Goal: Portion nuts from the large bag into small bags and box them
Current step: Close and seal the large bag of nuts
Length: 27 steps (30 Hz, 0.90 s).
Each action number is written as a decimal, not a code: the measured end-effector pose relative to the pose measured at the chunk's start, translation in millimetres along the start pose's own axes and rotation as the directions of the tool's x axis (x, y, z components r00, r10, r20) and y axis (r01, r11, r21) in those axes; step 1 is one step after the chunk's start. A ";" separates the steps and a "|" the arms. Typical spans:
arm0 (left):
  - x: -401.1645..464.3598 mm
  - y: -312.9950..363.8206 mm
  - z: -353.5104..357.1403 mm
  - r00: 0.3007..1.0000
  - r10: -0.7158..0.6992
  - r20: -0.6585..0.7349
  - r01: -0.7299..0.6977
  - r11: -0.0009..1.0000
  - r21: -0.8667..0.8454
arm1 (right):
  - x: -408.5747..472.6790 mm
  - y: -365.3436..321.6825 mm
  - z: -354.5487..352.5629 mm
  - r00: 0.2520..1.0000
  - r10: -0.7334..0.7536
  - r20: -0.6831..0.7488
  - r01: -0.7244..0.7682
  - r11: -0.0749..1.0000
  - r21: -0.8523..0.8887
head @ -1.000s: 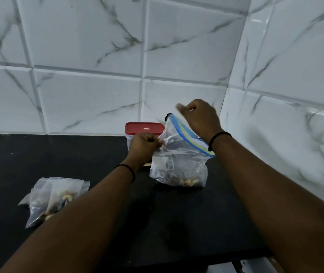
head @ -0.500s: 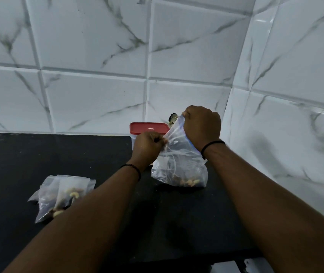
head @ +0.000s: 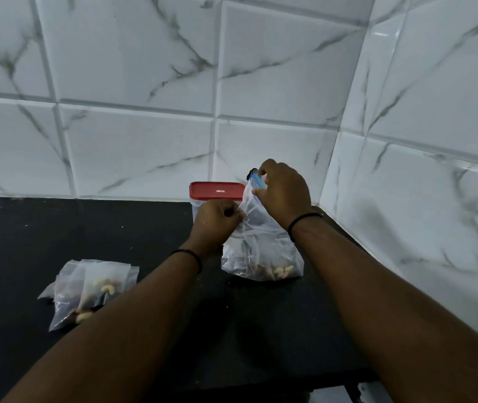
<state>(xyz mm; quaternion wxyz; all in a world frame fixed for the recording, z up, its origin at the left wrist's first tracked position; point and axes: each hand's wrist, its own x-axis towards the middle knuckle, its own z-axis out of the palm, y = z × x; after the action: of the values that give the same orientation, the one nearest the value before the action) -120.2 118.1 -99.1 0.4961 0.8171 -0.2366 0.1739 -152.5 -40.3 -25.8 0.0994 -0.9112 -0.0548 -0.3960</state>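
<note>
Both hands (head: 217, 221) (head: 285, 193) pinching large bag (head: 261, 254) top, red-lidded box (head: 217, 191) behind, small bags (head: 92, 289) left

Home kitchen corner, by the look of it. Glossy white marble-veined wall tiles (head: 133, 68) meet at an inside corner on the right, above a black stone-like countertop (head: 86, 228) with pale specks. A clear food container with red lid (head: 217, 191) stands against the backsplash; clear small bags of nuts (head: 92, 289) lie on the counter.
</note>
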 end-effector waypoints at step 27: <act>3.1 6.1 -9.5 0.994 0.109 -0.021 -0.101 0.965 0.241 | 49.0 -2.6 -17.4 0.768 0.502 0.398 -0.635 0.680 0.367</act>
<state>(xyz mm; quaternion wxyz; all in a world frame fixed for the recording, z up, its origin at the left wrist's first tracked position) -121.5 123.5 -88.8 0.3880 0.8541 -0.2485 0.2412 -132.0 -40.6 22.1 0.4335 -0.8715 0.1243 -0.1925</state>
